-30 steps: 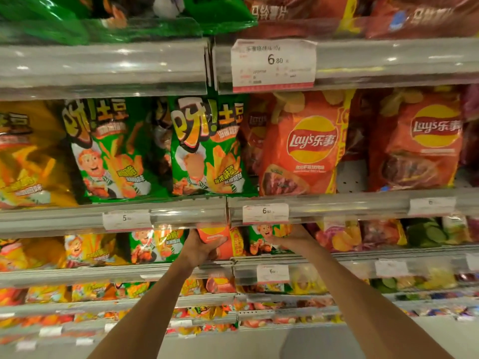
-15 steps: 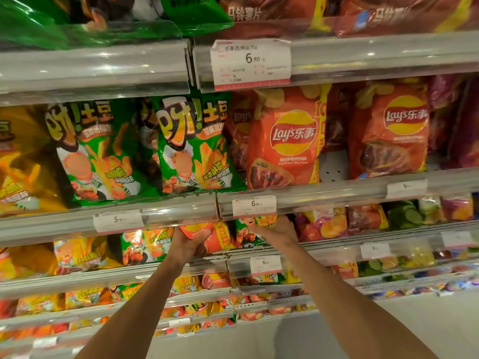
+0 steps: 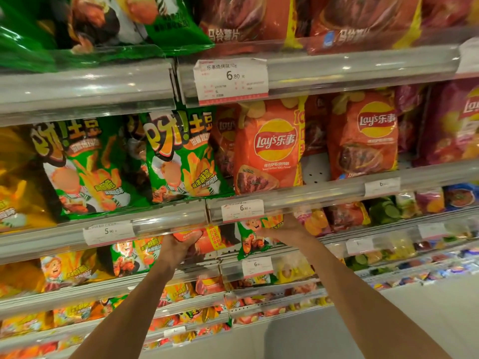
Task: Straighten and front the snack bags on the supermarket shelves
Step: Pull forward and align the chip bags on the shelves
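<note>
Both hands reach under the shelf rail (image 3: 168,224) into the third tier: the left hand (image 3: 178,246) has its fingers curled around the lower edge of an orange bag (image 3: 204,240), which stands just behind the rail, while the right hand (image 3: 283,229) lies with fingers stretched fairly flat on top of a green bag (image 3: 252,240) beside it. Above the rail, two green bags (image 3: 178,156) and two orange Lay's bags (image 3: 269,149) stand upright facing out, under a 6.80 price tag (image 3: 230,80).
</note>
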`<state>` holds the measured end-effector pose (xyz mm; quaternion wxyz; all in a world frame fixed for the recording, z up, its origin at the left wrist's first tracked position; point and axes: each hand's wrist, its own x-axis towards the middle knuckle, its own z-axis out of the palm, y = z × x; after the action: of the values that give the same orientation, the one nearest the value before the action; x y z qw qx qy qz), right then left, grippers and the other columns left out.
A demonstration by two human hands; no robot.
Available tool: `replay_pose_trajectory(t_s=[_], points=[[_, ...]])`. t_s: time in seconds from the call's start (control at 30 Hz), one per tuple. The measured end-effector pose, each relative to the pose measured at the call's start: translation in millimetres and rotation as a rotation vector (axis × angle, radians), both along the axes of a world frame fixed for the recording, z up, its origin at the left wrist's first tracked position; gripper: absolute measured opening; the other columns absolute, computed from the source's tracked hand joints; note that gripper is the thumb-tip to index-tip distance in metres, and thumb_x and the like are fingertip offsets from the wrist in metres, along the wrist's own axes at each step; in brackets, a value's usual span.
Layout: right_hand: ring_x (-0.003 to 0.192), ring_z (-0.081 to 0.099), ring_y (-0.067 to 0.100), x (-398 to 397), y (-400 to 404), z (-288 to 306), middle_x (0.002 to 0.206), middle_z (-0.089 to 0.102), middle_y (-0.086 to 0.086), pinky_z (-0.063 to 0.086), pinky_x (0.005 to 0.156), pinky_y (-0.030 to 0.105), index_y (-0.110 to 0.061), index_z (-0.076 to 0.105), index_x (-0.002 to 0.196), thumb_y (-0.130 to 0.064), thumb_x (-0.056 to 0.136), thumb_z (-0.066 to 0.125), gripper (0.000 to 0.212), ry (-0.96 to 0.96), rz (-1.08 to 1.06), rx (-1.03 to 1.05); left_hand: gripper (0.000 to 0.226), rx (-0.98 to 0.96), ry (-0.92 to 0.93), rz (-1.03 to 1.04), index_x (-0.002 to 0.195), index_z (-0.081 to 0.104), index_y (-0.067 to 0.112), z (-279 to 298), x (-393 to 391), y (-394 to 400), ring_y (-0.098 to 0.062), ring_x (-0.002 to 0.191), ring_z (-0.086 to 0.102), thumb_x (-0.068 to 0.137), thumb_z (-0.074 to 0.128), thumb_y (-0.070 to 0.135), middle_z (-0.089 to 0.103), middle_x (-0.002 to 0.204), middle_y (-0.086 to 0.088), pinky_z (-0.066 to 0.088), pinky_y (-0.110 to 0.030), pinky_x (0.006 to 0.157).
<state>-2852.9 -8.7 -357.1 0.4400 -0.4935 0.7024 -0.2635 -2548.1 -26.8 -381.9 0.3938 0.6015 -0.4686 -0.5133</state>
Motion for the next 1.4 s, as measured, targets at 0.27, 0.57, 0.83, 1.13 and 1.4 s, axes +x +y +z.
replay_pose_trajectory(t_s=[0.27,0.57,0.83,1.13,1.4], points=[[0.104,0.067,0.006,-30,49,-18,0.103,0.074,-0.015,0.048,0.082,0.018,-0.031,0.064,0.111,-0.028,0.072,0.091,0.047,-0.207,-0.017,-0.049,0.017,-0.023,-0.013,0.021,0.081,0.070,0.006,5,-47,3,-0.017,0.051,0.064,0.080,0.081,0.019,0.070,0.062,-0.006,0.050,-0.021,0.047],[0.101,0.071,0.003,-99,103,-35,0.103,0.077,-0.014,0.053,0.098,0.035,-0.027,0.067,0.117,-0.030,0.066,0.094,0.057,-0.175,-0.174,-0.102,0.046,-0.061,-0.028,-0.036,0.115,0.060,-0.002,-9,-128,1,-0.021,0.054,0.063,0.077,0.083,0.010,0.071,0.080,-0.015,0.054,-0.029,0.048],[0.116,0.068,0.020,-101,121,-31,0.119,0.074,0.003,0.050,0.106,0.046,-0.015,0.061,0.129,-0.005,0.076,0.086,0.060,-0.231,-0.159,-0.194,0.071,-0.024,-0.169,-0.065,0.129,0.039,0.017,-28,-152,-4,-0.035,0.099,0.068,0.076,0.084,0.032,0.066,0.117,-0.011,0.057,-0.048,0.088],[0.113,0.068,0.008,-48,129,-29,0.116,0.074,-0.014,0.051,0.102,0.042,-0.035,0.058,0.127,-0.038,0.066,0.092,0.070,-0.230,-0.075,-0.162,0.051,-0.044,-0.361,-0.238,0.123,0.048,0.011,-21,-125,13,-0.030,0.106,0.064,0.088,0.070,0.042,0.067,0.111,-0.007,0.052,-0.038,0.088],[0.112,0.067,0.005,54,112,-29,0.115,0.074,-0.015,0.052,0.099,0.032,-0.032,0.059,0.126,-0.035,0.067,0.093,0.069,-0.218,0.074,-0.081,0.016,-0.478,-0.723,-0.115,0.106,0.069,0.011,-11,-10,66,-0.024,0.091,0.063,0.097,0.056,0.016,0.065,0.099,-0.006,0.054,-0.036,0.080]])
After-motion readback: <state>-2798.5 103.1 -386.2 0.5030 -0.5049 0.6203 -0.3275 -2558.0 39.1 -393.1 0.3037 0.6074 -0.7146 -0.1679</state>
